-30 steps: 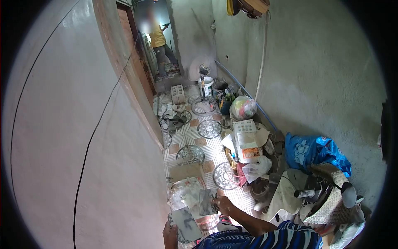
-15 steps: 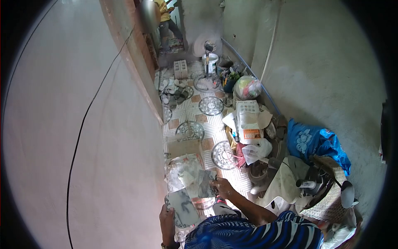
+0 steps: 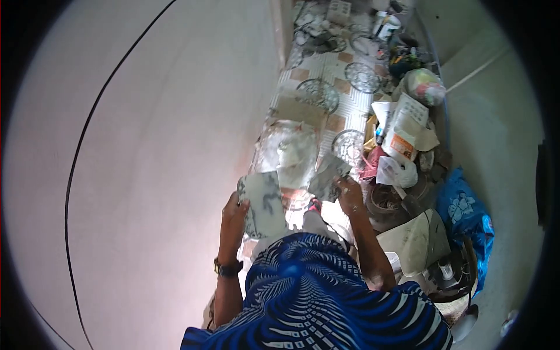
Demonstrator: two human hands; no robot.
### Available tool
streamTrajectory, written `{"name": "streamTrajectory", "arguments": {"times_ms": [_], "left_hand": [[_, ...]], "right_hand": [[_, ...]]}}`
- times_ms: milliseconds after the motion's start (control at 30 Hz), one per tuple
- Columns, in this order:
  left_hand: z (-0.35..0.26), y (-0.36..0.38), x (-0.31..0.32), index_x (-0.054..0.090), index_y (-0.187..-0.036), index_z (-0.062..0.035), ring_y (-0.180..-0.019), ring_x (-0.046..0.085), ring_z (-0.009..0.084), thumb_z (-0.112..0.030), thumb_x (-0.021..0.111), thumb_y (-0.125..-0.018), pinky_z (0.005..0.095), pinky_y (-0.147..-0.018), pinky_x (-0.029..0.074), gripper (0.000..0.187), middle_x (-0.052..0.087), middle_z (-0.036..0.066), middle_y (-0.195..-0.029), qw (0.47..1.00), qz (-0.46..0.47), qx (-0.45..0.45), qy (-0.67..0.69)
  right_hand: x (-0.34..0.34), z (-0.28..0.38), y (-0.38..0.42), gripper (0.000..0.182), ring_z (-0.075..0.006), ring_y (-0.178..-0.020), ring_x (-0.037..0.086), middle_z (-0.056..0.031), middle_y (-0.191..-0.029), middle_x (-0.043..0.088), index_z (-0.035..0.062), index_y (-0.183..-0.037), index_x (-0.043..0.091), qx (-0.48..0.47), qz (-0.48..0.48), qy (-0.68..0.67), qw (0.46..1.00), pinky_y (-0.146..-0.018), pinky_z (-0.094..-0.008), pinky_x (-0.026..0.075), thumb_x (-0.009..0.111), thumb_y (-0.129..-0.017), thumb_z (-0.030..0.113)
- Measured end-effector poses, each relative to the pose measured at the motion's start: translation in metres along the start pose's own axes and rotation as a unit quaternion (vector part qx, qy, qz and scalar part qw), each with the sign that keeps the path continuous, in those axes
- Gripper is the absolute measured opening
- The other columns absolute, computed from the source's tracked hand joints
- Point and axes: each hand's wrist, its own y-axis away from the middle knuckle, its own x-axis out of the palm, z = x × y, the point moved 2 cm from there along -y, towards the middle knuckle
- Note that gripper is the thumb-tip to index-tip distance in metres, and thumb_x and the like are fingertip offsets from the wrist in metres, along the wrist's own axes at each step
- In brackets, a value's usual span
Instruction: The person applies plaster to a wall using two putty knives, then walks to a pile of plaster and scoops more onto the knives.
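My left hand (image 3: 233, 213) grips the left edge of a pale, flat rectangular plate (image 3: 265, 207) smeared with grey putty. In my right hand (image 3: 350, 196) is a thin grey putty blade (image 3: 328, 178), also smeared and tilted. Both tools are in front of my body, side by side with a small gap between them. Just beyond them on the floor lies a clear plastic bag (image 3: 286, 149) with whitish material in it. My fingers show only partly round each tool.
A bare plastered wall (image 3: 157, 175) rises close on my left, with a black cable (image 3: 67, 192) across it. Along the right are a paper sack (image 3: 402, 131), a white plastic bag (image 3: 396, 172), a cream scooter-like body (image 3: 411, 242) and a blue bag (image 3: 461, 204). A white bucket (image 3: 386, 26) stands farther off.
My view has tipped downward and turned left, so the far doorway and the person there are out of sight. Both hands still hold their tools, now slightly farther apart.
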Motion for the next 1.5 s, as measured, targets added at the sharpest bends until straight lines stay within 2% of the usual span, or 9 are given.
{"name": "streamTrajectory", "arguments": {"times_ms": [67, 233, 433, 800, 1000, 1067, 1100, 1200, 1500], "left_hand": [[0.006, 0.001, -0.007, 0.054, -0.121, 0.0029, -0.094, 0.058, 0.0129, -0.015, 0.048, -0.098, 0.0289, -0.086, 0.046, 0.03, 0.065, 0.008, -0.104, 0.998, -0.008, -0.021, 0.063], [0.02, -0.002, -0.016, 0.054, -0.122, 0.0029, -0.094, 0.059, 0.0113, -0.015, 0.048, -0.098, 0.027, -0.084, 0.047, 0.03, 0.065, 0.008, -0.105, 0.992, -0.041, -0.011, 0.122], [0.041, -0.006, -0.02, 0.055, -0.122, 0.0031, -0.095, 0.058, 0.0119, -0.021, 0.05, -0.098, 0.0277, -0.086, 0.046, 0.035, 0.065, 0.008, -0.106, 0.988, -0.065, -0.059, 0.124], [0.109, -0.044, 0.007, 0.054, -0.125, 0.0031, -0.098, 0.053, 0.0146, -0.026, 0.054, -0.097, 0.0293, -0.09, 0.042, 0.04, 0.062, 0.008, -0.11, 0.973, -0.126, -0.126, 0.145], [0.229, -0.081, 0.036, 0.055, -0.117, 0.0031, -0.089, 0.052, 0.0165, -0.023, 0.052, -0.097, 0.0314, -0.083, 0.043, 0.033, 0.059, 0.01, -0.1, 0.96, -0.231, -0.13, 0.086], [0.284, -0.08, 0.045, 0.055, -0.113, 0.0035, -0.086, 0.051, 0.0165, -0.021, 0.052, -0.096, 0.0317, -0.08, 0.043, 0.03, 0.057, 0.01, -0.096, 0.955, -0.285, -0.078, 0.016], [0.279, -0.093, 0.046, 0.055, -0.107, 0.0034, -0.085, 0.05, 0.0165, -0.02, 0.052, -0.096, 0.0322, -0.078, 0.044, 0.026, 0.055, 0.008, -0.092, 0.952, -0.278, -0.127, 0.024], [0.319, -0.127, 0.055, 0.054, -0.107, 0.0034, -0.085, 0.05, 0.0157, -0.021, 0.052, -0.097, 0.0317, -0.078, 0.044, 0.026, 0.054, 0.007, -0.092, 0.931, -0.285, -0.154, 0.17], [0.427, -0.185, 0.06, 0.053, -0.125, 0.0078, -0.104, 0.052, 0.0152, -0.016, 0.055, -0.097, 0.0274, -0.092, 0.043, 0.037, 0.058, 0.011, -0.116, 0.952, -0.219, -0.127, 0.173]], "right_hand": [[-0.001, 0.009, 0.0, 0.014, -0.0087, -0.072, 0.047, 0.0027, -0.08, 0.056, -0.0003, -0.094, 0.063, 0.017, -0.015, 0.033, 0.999, -0.066, -0.0277, 0.041, 0.061, -0.094, 0.014], [-0.007, 0.016, -0.011, 0.014, -0.0183, -0.067, 0.055, -0.0081, -0.074, 0.06, -0.0025, -0.1, 0.062, -0.021, -0.025, 0.329, 0.944, -0.067, -0.0326, 0.044, 0.058, -0.092, 0.008], [0.009, -0.008, -0.03, 0.024, -0.0407, -0.098, 0.061, -0.0229, -0.101, 0.064, -0.0024, -0.11, 0.06, -0.313, 0.007, 0.433, 0.845, -0.088, -0.0422, 0.049, 0.055, -0.088, 0.005], [0.023, -0.119, -0.117, 0.042, -0.0315, -0.109, 0.055, -0.0143, -0.114, 0.057, 0.0018, -0.121, 0.057, -0.391, 0.244, 0.628, 0.627, -0.094, -0.044, 0.043, 0.061, -0.08, 0.009], [0.016, -0.228, -0.239, 0.048, -0.0326, -0.107, 0.053, -0.0146, -0.116, 0.055, 0.0013, -0.125, 0.055, -0.426, 0.309, 0.634, 0.566, -0.092, -0.0457, 0.043, 0.06, -0.078, 0.01], [0.014, -0.258, -0.27, 0.05, -0.0342, -0.111, 0.052, -0.016, -0.122, 0.053, -0.0001, -0.126, 0.055, -0.413, 0.316, 0.634, 0.572, -0.095, -0.0453, 0.042, 0.059, -0.077, 0.008], [0.018, -0.264, -0.281, 0.051, -0.0339, -0.111, 0.052, -0.0159, -0.123, 0.052, -0.0004, -0.127, 0.054, -0.418, 0.318, 0.642, 0.559, -0.096, -0.0449, 0.042, 0.059, -0.077, 0.008], [0.017, -0.275, -0.298, 0.054, -0.033, -0.111, 0.052, -0.0153, -0.124, 0.053, -0.0007, -0.129, 0.053, -0.447, 0.298, 0.645, 0.543, -0.099, -0.0444, 0.041, 0.06, -0.077, 0.007], [0.006, -0.303, -0.303, 0.056, -0.0274, -0.12, 0.051, -0.0095, -0.13, 0.052, 0.003, -0.133, 0.053, -0.475, 0.23, 0.631, 0.568, -0.102, -0.0438, 0.039, 0.059, -0.077, 0.003]]}}
